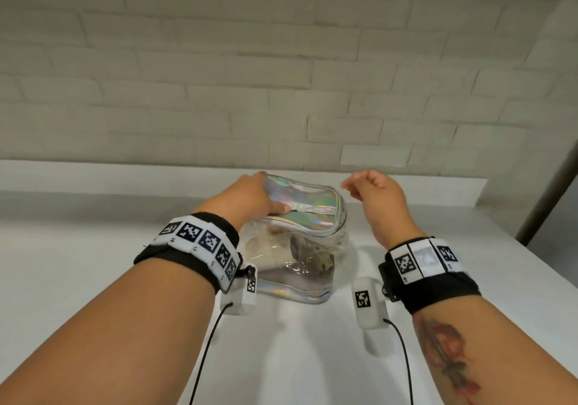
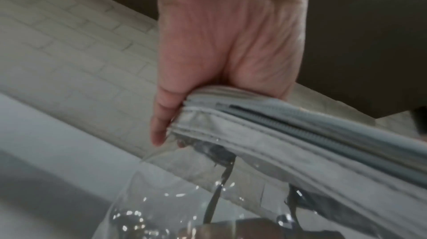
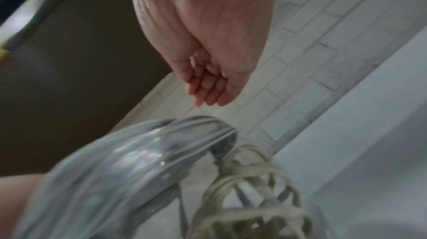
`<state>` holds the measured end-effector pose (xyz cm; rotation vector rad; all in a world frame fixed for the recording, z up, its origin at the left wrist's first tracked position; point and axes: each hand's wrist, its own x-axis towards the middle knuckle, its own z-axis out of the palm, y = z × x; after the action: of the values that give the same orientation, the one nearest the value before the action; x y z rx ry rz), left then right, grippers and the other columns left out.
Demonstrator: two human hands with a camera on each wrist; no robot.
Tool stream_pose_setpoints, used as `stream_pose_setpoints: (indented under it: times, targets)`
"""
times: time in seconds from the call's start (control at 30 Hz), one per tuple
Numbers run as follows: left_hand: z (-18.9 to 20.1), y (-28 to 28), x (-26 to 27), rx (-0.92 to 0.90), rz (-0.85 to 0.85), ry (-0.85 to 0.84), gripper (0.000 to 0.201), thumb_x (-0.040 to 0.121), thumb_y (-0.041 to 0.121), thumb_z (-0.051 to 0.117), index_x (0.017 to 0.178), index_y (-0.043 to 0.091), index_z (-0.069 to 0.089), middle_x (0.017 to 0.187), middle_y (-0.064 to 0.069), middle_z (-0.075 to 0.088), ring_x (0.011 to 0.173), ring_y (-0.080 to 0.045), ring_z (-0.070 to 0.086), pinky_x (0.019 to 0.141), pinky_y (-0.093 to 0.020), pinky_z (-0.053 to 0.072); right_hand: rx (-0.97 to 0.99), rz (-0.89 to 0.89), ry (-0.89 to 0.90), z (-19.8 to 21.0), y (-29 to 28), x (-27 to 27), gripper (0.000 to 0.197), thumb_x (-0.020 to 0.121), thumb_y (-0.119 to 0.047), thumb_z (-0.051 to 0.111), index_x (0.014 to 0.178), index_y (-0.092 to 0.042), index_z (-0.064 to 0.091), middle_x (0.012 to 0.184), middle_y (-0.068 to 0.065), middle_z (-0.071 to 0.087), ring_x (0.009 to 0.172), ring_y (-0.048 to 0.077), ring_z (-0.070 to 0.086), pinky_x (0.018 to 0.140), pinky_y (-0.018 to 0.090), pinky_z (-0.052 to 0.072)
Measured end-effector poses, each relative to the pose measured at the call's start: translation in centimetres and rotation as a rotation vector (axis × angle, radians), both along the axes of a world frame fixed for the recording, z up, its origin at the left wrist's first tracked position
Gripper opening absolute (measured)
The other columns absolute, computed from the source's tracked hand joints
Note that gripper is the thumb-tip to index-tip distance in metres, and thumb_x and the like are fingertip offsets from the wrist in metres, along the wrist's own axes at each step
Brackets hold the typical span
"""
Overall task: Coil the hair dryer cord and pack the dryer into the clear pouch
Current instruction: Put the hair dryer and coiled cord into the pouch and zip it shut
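Observation:
The clear pouch [image 1: 308, 279] with an iridescent silver top stands upright mid-table. Its zipper [image 2: 323, 133] looks closed along the top. Inside lie the beige hair dryer [image 1: 269, 250] and its coiled pale cord [image 3: 249, 186]. My left hand [image 1: 250, 195] grips the left end of the pouch's top, fingers curled over the far edge and thumb on the near side. My right hand [image 1: 372, 189] hovers just right of the pouch, apart from it, fingers loosely curled and holding nothing. In the right wrist view the pouch's right end [image 3: 138, 160] sits below the fingertips.
The white table [image 1: 93, 248] runs back to a pale brick wall [image 1: 281, 60]. Its right edge [image 1: 531, 257] falls away near a dark upright strip at the far right. Black sensor cables hang from both wrists.

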<state>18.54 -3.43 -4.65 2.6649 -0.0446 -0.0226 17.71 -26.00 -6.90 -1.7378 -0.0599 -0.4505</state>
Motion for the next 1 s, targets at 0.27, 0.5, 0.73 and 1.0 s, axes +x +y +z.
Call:
stream_pose_setpoints:
  times: [0.27, 0.5, 0.73, 1.0]
  targets:
    - [0.1, 3.4, 0.5, -0.205, -0.106, 0.011, 0.072, 0.058, 0.034, 0.088, 0.119, 0.025, 0.051, 0.107, -0.003, 0.066, 0.085, -0.02, 0.063, 0.068, -0.028, 0.051, 0.188, 0.281, 0.36, -1.7, 0.6, 2.3, 0.029, 0.091, -0.012, 0.05, 0.117, -0.014, 0.064, 0.103, 0.008, 0.069, 0.09, 0.024, 0.063, 0.086, 0.037, 0.047]
    - [0.3, 1.8, 0.6, -0.193, -0.194, 0.047, 0.088, 0.059, 0.061, 0.078, 0.136, 0.034, 0.045, 0.119, 0.007, 0.058, 0.106, -0.015, 0.057, 0.092, -0.027, 0.041, 0.375, 0.42, 0.348, -3.1, 0.7, 1.6, 0.026, 0.086, -0.011, 0.055, 0.106, -0.003, 0.069, 0.101, 0.014, 0.07, 0.093, 0.028, 0.065, 0.084, 0.036, 0.053]
    - [-1.2, 0.7, 1.5, -0.122, -0.147, -0.089, 0.061, 0.063, 0.049, 0.08, 0.116, 0.033, 0.055, 0.099, 0.003, 0.067, 0.082, -0.019, 0.061, 0.083, -0.031, 0.05, 0.512, 0.51, 0.279, -4.2, -0.5, 1.3, 0.027, 0.086, -0.014, 0.055, 0.105, 0.0, 0.067, 0.093, 0.01, 0.075, 0.083, 0.02, 0.07, 0.081, 0.031, 0.057]
    - [-2.0, 0.9, 2.2, -0.178, -0.077, -0.14, 0.049, 0.07, 0.037, 0.081, 0.113, 0.029, 0.061, 0.1, 0.002, 0.066, 0.085, -0.018, 0.06, 0.07, -0.023, 0.043, -0.024, 0.289, 0.22, -1.8, -1.8, 1.2, 0.012, 0.089, -0.006, 0.058, 0.086, -0.008, 0.069, 0.075, 0.003, 0.069, 0.067, 0.013, 0.06, 0.063, 0.021, 0.051]
